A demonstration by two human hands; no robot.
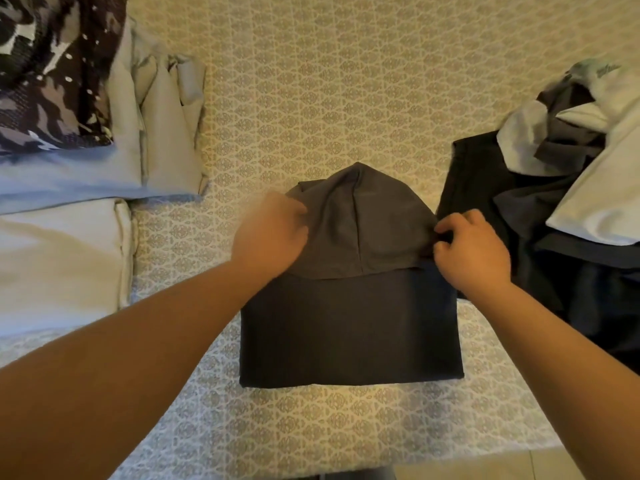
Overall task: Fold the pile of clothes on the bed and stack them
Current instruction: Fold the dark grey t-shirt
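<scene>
Dark soft cloth is lying in the middle of the bed [339, 98]: a hoodie [349, 327] folded into a flat square shape. Its rounded grey hood [363, 223] is sitting on top, pointing away from the person, with a seam line running down its middle.

The left hand [268, 233] is resting on the left edge of the hood. It is looking blurry, so I cannot tell if its grip is closed on the cloth or just pressing. The right hand [472, 247] is pinching the right edge of the hood, its fingers [446, 233] curling tight together on the fabric.

The bed cover is showing a small curly pattern in cream and grey, and it is looking a bit bumpy.

On the left, folded clothes [69, 237] are sitting in neat smooth stacks, pale and light blue, with a dark patchy spotted piece [52, 74] on top at the back. On the right, a messy pile of clothes [561, 174] is lying in lumps, black, grey and white, just beside the hoodie.
</scene>
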